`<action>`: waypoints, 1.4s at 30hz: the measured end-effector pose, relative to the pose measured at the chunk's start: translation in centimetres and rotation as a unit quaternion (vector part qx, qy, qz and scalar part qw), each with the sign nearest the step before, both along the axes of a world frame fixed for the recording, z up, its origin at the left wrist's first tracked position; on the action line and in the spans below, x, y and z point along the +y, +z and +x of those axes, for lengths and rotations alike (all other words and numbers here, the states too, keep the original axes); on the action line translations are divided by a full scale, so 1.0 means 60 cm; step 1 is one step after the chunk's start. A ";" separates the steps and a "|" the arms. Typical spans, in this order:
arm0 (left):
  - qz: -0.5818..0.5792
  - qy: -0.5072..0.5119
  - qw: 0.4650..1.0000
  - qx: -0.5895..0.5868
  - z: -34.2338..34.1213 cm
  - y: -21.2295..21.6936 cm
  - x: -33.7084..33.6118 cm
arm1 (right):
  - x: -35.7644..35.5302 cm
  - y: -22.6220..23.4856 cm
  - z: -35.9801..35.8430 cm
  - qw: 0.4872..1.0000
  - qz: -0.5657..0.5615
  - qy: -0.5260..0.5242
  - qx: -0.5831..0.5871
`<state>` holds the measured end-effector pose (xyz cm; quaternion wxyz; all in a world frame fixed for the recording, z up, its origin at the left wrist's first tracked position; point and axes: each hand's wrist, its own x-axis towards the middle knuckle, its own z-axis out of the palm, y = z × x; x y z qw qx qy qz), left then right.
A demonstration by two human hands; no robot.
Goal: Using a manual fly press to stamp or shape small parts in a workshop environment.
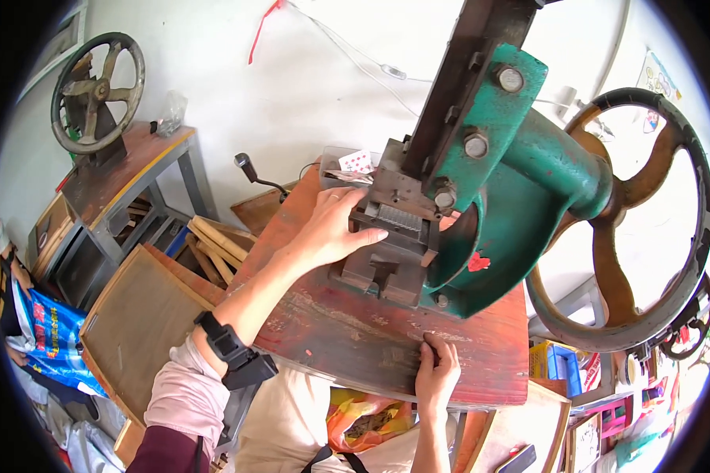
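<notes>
A green hand press (521,197) with a dark slide stands on a worn red wooden table (323,323). Under the slide sits a metal die block (402,221), above a slotted steel base (383,272). My left hand (331,225) reaches to the left side of the die, thumb stretched along its front and fingers apart, the fingertips touching the metal. On the table near its front edge rests my right hand (438,370), fingers curled in. Whatever those fingers hold, if anything, is hidden.
The press's large handwheel (599,268) stands at the right. Behind my left hand is a clear plastic box (335,162) with cards. A plastic bag (363,418) hangs below the front edge. A wooden board (142,323) leans at left, near another wheeled press (99,91).
</notes>
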<state>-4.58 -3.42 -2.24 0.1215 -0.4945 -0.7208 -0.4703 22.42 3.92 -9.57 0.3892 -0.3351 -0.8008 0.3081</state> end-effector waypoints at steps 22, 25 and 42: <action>-0.067 -0.013 0.997 -0.019 0.010 -0.004 0.026 | -0.004 -0.004 -0.001 0.997 -0.044 -0.006 0.064; -0.048 -0.017 0.998 -0.032 0.006 -0.011 0.028 | -0.001 -0.003 -0.001 0.995 -0.064 0.006 0.072; 0.006 -0.046 0.997 0.058 0.005 0.014 -0.037 | -0.004 -0.008 0.000 0.995 -0.072 0.006 0.064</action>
